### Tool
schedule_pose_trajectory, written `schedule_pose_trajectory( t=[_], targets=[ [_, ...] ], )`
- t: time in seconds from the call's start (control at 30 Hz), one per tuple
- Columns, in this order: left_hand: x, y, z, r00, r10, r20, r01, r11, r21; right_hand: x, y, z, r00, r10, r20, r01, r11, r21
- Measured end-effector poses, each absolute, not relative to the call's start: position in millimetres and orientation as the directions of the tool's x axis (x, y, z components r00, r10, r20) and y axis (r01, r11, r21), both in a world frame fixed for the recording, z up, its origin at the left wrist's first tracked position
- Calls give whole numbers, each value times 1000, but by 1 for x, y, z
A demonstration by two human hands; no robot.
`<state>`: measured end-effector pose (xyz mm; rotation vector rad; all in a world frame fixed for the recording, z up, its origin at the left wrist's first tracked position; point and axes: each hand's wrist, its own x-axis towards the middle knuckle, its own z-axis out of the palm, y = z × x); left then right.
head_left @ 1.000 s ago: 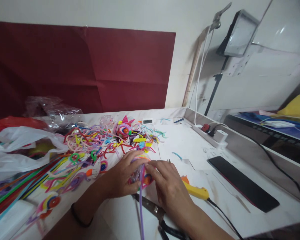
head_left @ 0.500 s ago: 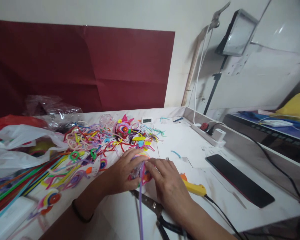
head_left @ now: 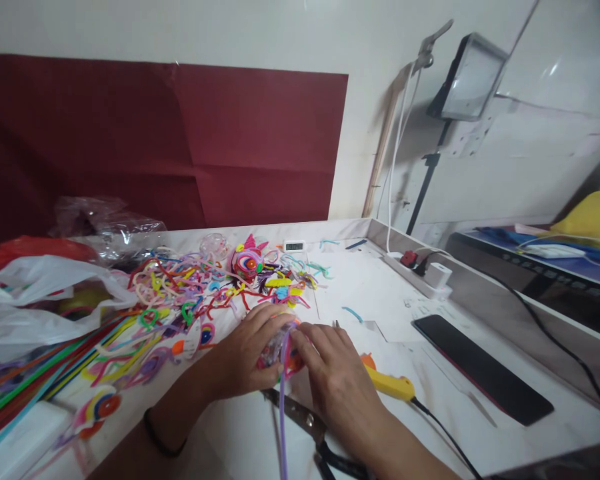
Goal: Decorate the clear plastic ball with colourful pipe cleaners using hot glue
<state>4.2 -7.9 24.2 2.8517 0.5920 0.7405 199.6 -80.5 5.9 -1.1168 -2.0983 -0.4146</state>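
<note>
Under my head view, the left hand (head_left: 243, 353) curves half open around a clear ball (head_left: 273, 350), thumb low on the near side, fingers over the top; I judge this cupped hold keeps the round thing from rolling. The right hand (head_left: 343, 380) is bent, its fingertips against the ball's other flank, at the upper end of a purple strip (head_left: 283, 427). Whether they pinch the strip or merely press it, I cannot tell. Its free end trails down between my wrists, which probably leaves it clear of the fingers.

The ball thus sits between the hands, touching both, its orange decoration showing beside the right fingertips. Just below it, partly behind the right hand, lie black-handled scissors (head_left: 309, 421), likely placed for short reach. To the right hand's right lies a yellow corded tool (head_left: 393, 383), then, farther out, a dark slab (head_left: 480, 367). Beyond the left hand, a tangle of colored strips (head_left: 175, 283) spreads over the bench (head_left: 345, 273), a decorated ball (head_left: 247, 262) at its far side. Left of that hand, straight strips (head_left: 75, 360) lie bunched, presumably to stay sorted.
</note>
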Motion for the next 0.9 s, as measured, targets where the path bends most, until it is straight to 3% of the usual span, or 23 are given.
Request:
schedule_pose_trajectory(
  t=[0.6,0.9],
  targets=[
    [7,-11,29,781,464,418,357,-881,312,203,-76,5,-390,600,698,796,601,-72],
    [7,-6,27,761,478,438,373,-875,308,206,-74,15,-395,675,623,789,597,-147]
  ],
)
